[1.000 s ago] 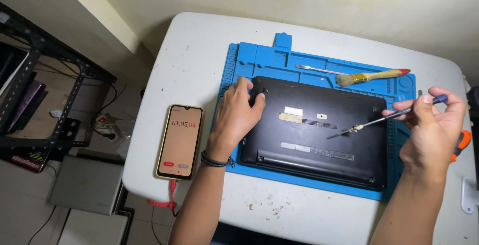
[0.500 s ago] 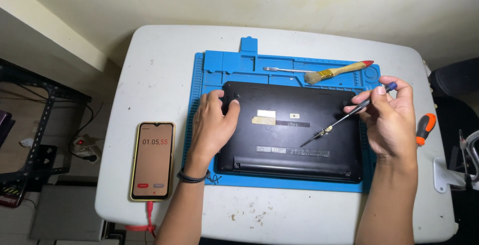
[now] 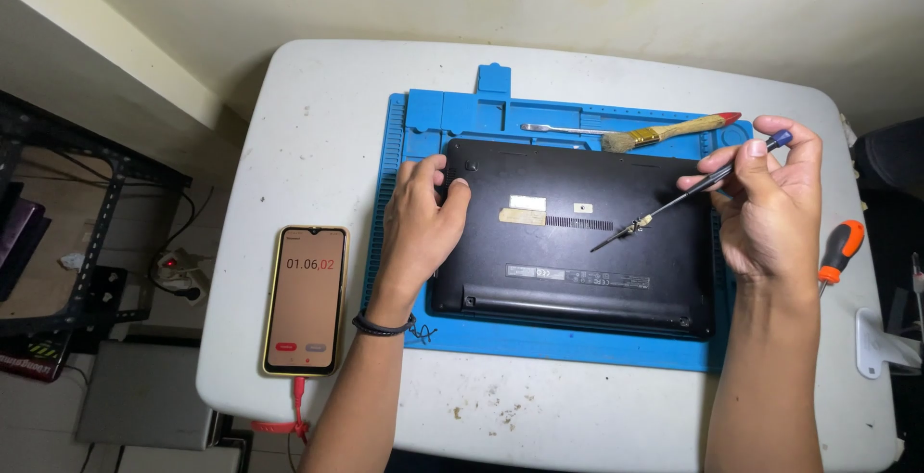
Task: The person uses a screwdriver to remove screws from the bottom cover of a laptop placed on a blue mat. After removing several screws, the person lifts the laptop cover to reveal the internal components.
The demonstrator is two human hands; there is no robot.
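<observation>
Laptop (image 3: 577, 232) lies bottom-up on the blue mat (image 3: 395, 242), its base cover seemingly not yet lifted, so I judge the opening barely begun. My right hand (image 3: 770, 213) pinches a thin screwdriver (image 3: 688, 194), tip hovering above the cover's middle; my left hand (image 3: 419, 228) presses flat, fingers loosely spread, on the near-left corner.

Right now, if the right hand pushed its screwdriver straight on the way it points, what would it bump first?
Probably the laptop. The right hand aims the screwdriver down-left, its tip over the middle of the black underside. How high it hangs is hard to tell.
</observation>
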